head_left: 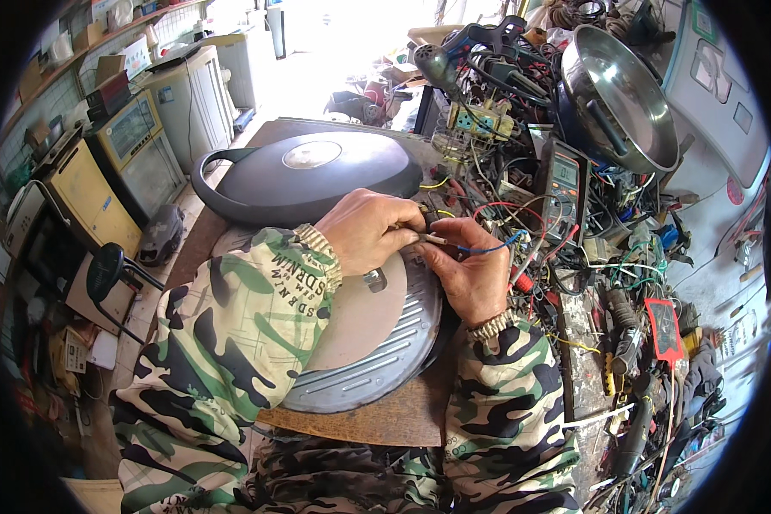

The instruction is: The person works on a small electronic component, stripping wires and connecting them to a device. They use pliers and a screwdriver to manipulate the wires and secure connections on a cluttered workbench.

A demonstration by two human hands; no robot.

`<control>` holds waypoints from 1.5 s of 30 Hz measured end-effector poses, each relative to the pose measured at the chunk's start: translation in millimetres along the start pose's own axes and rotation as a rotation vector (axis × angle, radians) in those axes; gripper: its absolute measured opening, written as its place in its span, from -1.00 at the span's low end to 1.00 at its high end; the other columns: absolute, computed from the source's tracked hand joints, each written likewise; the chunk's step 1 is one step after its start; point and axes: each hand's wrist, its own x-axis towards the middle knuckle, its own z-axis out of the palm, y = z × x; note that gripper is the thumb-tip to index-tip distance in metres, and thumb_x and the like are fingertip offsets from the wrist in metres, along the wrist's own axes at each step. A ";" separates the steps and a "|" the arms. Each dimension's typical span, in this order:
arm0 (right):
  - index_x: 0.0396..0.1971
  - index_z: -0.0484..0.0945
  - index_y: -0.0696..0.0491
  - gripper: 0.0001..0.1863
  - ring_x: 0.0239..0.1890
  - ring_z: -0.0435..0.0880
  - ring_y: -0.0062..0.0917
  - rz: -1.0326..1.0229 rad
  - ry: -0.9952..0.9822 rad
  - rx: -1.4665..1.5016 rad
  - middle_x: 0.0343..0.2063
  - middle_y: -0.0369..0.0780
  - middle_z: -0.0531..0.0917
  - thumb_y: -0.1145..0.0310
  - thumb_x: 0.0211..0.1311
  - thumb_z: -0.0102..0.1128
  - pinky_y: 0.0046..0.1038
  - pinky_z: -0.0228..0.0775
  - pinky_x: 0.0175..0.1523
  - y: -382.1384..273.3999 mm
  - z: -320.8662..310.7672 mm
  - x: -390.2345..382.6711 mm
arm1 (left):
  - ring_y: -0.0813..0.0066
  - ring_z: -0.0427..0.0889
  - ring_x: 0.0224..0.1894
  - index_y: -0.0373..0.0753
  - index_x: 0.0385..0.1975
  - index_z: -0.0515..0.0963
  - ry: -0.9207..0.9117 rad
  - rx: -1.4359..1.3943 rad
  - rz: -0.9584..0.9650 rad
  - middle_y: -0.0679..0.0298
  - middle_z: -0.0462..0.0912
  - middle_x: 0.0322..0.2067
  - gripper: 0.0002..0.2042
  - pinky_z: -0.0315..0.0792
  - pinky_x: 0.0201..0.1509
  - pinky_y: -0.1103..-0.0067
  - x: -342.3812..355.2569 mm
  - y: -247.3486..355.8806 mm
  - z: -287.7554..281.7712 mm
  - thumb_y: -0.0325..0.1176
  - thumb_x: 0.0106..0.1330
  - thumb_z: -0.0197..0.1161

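My left hand (371, 227) and my right hand (473, 270) meet above a round metal appliance base. Between their pinched fingertips is a short pale sleeve (434, 239) on a wire. A blue wire (491, 248) comes out past my right fingers, its far end near the wire heap. The sleeve's left end is hidden by my left fingers. Below lies the grey ridged base (351, 390), with a tan disc (355, 330) over its middle. Just beyond my left hand sits a dark oval lid (317, 180) with a loop handle and a pale oval badge.
A multimeter (565, 176) stands on the right amid tangled wires and parts. Behind it leans a shiny steel pan (621, 98). A red-framed piece (662, 330) lies further right. On the left are a stool (107, 272) and several old appliances, including a washing machine (193, 94).
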 end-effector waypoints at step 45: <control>-0.31 0.71 0.20 -0.91 -0.35 0.64 -0.71 -0.014 -0.077 0.094 -0.41 -0.31 0.73 0.58 0.19 0.44 -0.61 0.51 -0.22 7.8 -19.7 5.5 | 0.14 0.71 -0.28 -0.34 -0.26 0.67 0.060 0.076 0.086 0.10 0.68 -0.35 -0.84 0.57 -0.15 0.37 -1.7 -4.6 5.4 -0.47 0.20 0.42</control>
